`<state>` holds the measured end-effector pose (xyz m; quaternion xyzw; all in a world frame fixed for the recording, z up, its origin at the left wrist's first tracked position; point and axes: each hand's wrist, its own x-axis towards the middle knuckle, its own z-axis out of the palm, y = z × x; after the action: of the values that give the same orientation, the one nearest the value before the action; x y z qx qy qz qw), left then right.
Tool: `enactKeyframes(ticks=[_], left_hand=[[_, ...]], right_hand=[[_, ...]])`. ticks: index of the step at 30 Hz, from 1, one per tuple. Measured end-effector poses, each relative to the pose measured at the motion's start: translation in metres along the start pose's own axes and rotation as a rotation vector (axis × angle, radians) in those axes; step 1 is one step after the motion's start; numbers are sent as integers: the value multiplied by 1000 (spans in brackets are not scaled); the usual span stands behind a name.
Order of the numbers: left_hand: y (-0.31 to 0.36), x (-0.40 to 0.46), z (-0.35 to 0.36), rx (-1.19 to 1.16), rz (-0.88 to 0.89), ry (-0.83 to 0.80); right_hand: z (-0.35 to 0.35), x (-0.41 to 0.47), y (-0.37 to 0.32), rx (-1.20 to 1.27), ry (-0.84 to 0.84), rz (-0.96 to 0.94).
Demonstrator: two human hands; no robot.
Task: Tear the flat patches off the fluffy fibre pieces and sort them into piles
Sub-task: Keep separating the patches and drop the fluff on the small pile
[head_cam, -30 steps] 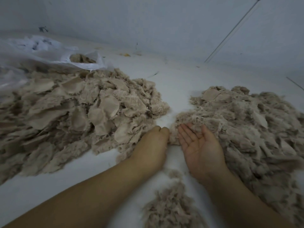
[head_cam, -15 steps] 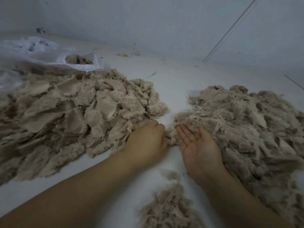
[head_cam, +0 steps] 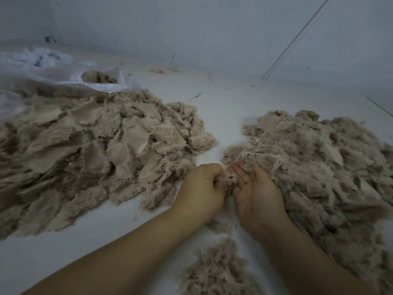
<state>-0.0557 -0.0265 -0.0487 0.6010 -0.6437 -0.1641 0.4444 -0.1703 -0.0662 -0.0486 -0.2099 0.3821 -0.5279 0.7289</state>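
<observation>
- Your left hand is knuckles up, fingers curled round a small tuft of fibre at the near edge of the right pile.
- Your right hand is palm up, fingers straight and loosely together, touching the same tuft from the right; the back of the hand lies against the right pile.
- The tuft sits between the two hands. Can't tell whether it is free of the pile or attached to it.
- The right pile is mostly fluffy, shredded fibre, with a few flat patches showing, one at its far edge.
- The left pile is bigger and holds many flat mesh-like patches mixed with fluffy bits; one clear patch lies near its middle.
- A third, small fluffy clump sits near you between your forearms, apart from both big piles.
- A clear plastic bag lies behind the left pile, mouth open, with more fibre inside.
- Everything rests on a white surface that meets a pale wall at the back.
- A thin rod leans diagonally against the wall at upper right.
</observation>
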Motion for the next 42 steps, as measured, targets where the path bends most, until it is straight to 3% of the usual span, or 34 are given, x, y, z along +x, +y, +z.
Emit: enactKeyframes(ticks=[4,9,16,25,33,37,42], left_hand=[[10,-12,-7,-203,34,41],[11,-14,-16,-426,-35,168],[18,-20,-22,-599,-4,173],[-3,-10,-18,-663,-109,172],[7,-11,-17,-689,-63,138],[8,-13,-17,-669,-34,106],[2,-14,-13,-509,42,65]], right_hand=[[-2,-5,-1,-52,-33,104],[2,-6,-1,-104,-9,14],[1,-6,0,-88,-20,6],[-1,-1,7,-301,-133,-105],[-1,-3,5,-215,-198,-76],[-8,0,4,-289,-224,-139],[-4,0,5,-173,-216,-154]])
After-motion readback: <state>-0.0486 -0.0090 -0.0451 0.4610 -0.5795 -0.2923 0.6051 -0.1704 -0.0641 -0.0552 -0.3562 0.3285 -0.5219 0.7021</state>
